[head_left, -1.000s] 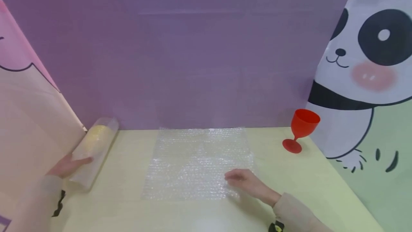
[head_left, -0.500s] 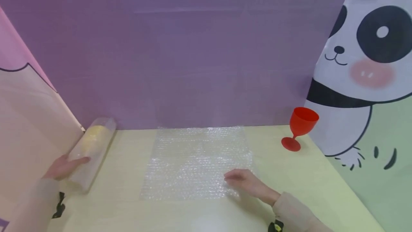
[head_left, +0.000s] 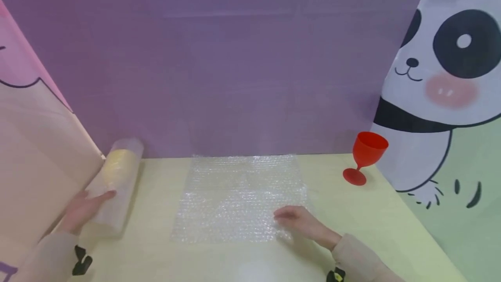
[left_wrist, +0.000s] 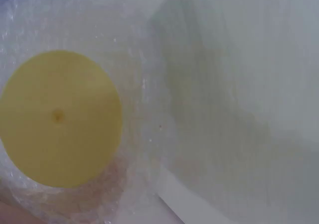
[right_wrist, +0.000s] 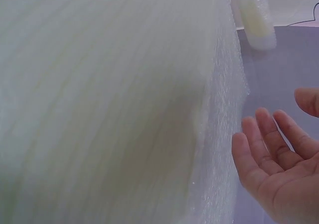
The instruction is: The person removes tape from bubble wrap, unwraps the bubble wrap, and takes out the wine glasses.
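Observation:
At the left of the head view my left hand point(head_left: 82, 210) grips the near part of a bubble-wrap roll point(head_left: 127, 186), its thumb lying over the top. Inside the roll is a yellow round thing point(head_left: 118, 165); the left wrist view shows a flat yellow disc point(left_wrist: 60, 119) with a small dot at its centre, surrounded by clear bubble wrap. A flat sheet of bubble wrap point(head_left: 242, 195) lies mid-table. Above its right front corner hovers my right hand point(head_left: 299, 221), fingers loosely bent and holding nothing, as the right wrist view also shows.
A red plastic goblet point(head_left: 369, 151) stands upright at the back right of the pale table point(head_left: 219, 262). A purple sheet point(head_left: 242, 77) closes off the back. Printed panels flank both sides, the right one bearing a panda point(head_left: 415, 151).
My left hand has shifted slightly right with the bubble-wrap roll, which has swung a little to point more straight away from me. The right hand stays in place.

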Available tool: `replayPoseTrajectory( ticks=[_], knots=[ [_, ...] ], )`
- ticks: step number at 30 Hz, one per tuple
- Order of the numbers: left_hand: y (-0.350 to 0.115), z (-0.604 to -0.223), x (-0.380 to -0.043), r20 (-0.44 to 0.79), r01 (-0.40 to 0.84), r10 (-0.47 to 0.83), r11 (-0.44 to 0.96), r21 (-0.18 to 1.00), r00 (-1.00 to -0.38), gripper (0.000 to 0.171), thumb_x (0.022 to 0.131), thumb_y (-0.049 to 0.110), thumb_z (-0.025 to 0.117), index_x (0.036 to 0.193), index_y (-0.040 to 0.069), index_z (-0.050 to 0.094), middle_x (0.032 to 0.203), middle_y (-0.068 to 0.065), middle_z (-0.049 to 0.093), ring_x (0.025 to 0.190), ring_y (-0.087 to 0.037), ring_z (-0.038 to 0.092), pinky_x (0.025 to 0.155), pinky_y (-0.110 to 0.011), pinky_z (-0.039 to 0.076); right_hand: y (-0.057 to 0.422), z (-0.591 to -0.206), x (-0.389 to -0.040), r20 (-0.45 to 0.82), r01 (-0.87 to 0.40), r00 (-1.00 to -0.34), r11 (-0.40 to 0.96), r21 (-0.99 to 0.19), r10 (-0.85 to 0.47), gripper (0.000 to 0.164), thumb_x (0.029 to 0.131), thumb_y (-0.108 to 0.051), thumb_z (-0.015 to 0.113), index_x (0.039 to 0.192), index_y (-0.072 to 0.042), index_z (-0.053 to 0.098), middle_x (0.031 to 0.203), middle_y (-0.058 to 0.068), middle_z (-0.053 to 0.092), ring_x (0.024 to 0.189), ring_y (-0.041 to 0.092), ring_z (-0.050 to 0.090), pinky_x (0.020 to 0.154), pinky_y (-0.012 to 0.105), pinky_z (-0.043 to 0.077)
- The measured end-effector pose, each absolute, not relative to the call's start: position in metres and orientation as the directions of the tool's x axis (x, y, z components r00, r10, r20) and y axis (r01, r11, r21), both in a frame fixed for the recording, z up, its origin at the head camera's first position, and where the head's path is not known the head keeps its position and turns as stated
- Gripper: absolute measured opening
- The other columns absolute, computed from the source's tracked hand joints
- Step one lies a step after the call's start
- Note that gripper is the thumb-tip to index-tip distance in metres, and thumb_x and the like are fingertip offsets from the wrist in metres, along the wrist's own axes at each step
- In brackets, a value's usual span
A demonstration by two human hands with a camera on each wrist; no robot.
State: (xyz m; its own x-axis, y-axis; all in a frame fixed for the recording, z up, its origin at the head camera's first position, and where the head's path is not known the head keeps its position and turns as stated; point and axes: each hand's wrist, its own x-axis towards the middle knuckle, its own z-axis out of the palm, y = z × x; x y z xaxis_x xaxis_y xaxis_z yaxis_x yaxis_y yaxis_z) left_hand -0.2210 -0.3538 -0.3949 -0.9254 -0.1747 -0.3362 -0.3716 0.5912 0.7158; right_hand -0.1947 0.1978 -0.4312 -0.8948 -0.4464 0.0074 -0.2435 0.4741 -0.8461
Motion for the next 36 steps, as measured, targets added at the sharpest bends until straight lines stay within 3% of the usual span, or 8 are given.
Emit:
replayPoseTrajectory(
  ticks=[3, 8, 11, 16, 23, 30, 34, 36],
  knots=[
    [-0.332, -0.389, -0.216, -0.313, -0.345, -0.157, 0.574, 0.742, -0.937, 0.109, 0.085, 0.064, 0.042, 0.138, -0.010, -0.018, 0.143, -0.038, -0.012, 0.128, -0.058, 0.004, 0.100, -0.070, 0.014, 0.196, -0.431, -0.196, 0.015, -0.255, -0.890, 0.471, -0.845, -0.456, 0.034, 0.090, -0.021, 0.057, 0.113, 0.003, 0.060, 0.114, 0.017, 0.062, 0.107, 0.032, 0.057, 0.092, 0.035, 0.049],
    [-0.296, -0.385, -0.211, -0.261, -0.276, -0.109, 0.563, 0.779, -0.959, 0.106, 0.085, 0.063, 0.043, 0.140, -0.011, -0.008, 0.142, -0.039, 0.013, 0.124, -0.052, 0.027, 0.098, -0.065, 0.030, 0.192, -0.430, -0.200, 0.013, -0.243, -0.891, 0.453, -0.858, -0.454, 0.035, 0.090, -0.022, 0.057, 0.116, 0.002, 0.059, 0.115, 0.016, 0.062, 0.108, 0.030, 0.057, 0.093, 0.036, 0.049],
    [-0.274, -0.387, -0.206, -0.235, -0.247, -0.095, 0.554, 0.795, -0.967, 0.104, 0.084, 0.063, 0.045, 0.142, -0.009, -0.003, 0.140, -0.036, 0.021, 0.123, -0.049, 0.033, 0.097, -0.062, 0.035, 0.187, -0.429, -0.201, -0.004, -0.213, -0.891, 0.425, -0.880, -0.454, 0.038, 0.089, -0.023, 0.057, 0.117, 0.002, 0.058, 0.116, 0.016, 0.062, 0.107, 0.029, 0.057, 0.093, 0.037, 0.049],
    [-0.238, -0.392, -0.198, -0.247, -0.260, -0.093, 0.492, 0.831, -0.964, 0.108, 0.081, 0.065, 0.049, 0.143, -0.006, -0.003, 0.144, -0.034, 0.017, 0.127, -0.048, 0.029, 0.102, -0.062, 0.029, 0.176, -0.426, -0.199, -0.023, -0.197, -0.887, 0.421, -0.885, -0.462, 0.040, 0.089, -0.026, 0.057, 0.119, 0.001, 0.057, 0.118, 0.015, 0.061, 0.108, 0.028, 0.057, 0.094, 0.038, 0.048],
    [-0.191, -0.402, -0.186, -0.271, -0.276, -0.072, 0.416, 0.866, -0.960, 0.109, 0.077, 0.065, 0.053, 0.144, -0.006, 0.005, 0.141, -0.030, 0.026, 0.124, -0.045, 0.036, 0.101, -0.060, 0.033, 0.148, -0.426, -0.198, 0.028, -0.201, -0.893, 0.342, -0.918, -0.448, 0.045, 0.089, -0.020, 0.058, 0.124, 0.006, 0.051, 0.125, 0.022, 0.054, 0.112, 0.035, 0.054, 0.096, 0.041, 0.047],
    [-0.145, -0.411, -0.174, -0.258, -0.251, -0.032, 0.373, 0.893, -0.966, 0.099, 0.078, 0.061, 0.056, 0.141, -0.004, 0.019, 0.137, -0.030, 0.035, 0.119, -0.045, 0.043, 0.095, -0.059, 0.040, 0.102, -0.425, -0.194, 0.003, -0.105, -0.885, 0.192, -0.976, -0.466, 0.058, 0.089, -0.016, 0.059, 0.135, 0.009, 0.034, 0.132, 0.030, 0.044, 0.110, 0.036, 0.056, 0.089, 0.037, 0.052],
    [-0.127, -0.412, -0.171, -0.271, -0.260, -0.021, 0.368, 0.893, -0.962, 0.102, 0.077, 0.063, 0.056, 0.142, -0.005, 0.016, 0.140, -0.033, 0.029, 0.122, -0.049, 0.037, 0.096, -0.062, 0.036, 0.084, -0.421, -0.190, -0.043, -0.014, -0.895, 0.124, -0.992, -0.444, 0.065, 0.088, -0.019, 0.060, 0.140, 0.005, 0.029, 0.134, 0.029, 0.042, 0.111, 0.035, 0.055, 0.087, 0.040, 0.053],
    [-0.121, -0.413, -0.171, -0.275, -0.267, -0.027, 0.347, 0.899, -0.961, 0.103, 0.077, 0.061, 0.058, 0.142, -0.006, 0.015, 0.139, -0.033, 0.031, 0.119, -0.048, 0.041, 0.095, -0.059, 0.039, 0.079, -0.421, -0.189, -0.062, 0.020, -0.908, 0.105, -0.994, -0.414, 0.067, 0.088, -0.020, 0.061, 0.141, 0.003, 0.027, 0.134, 0.028, 0.041, 0.111, 0.035, 0.055, 0.086, 0.040, 0.053]
  ],
)
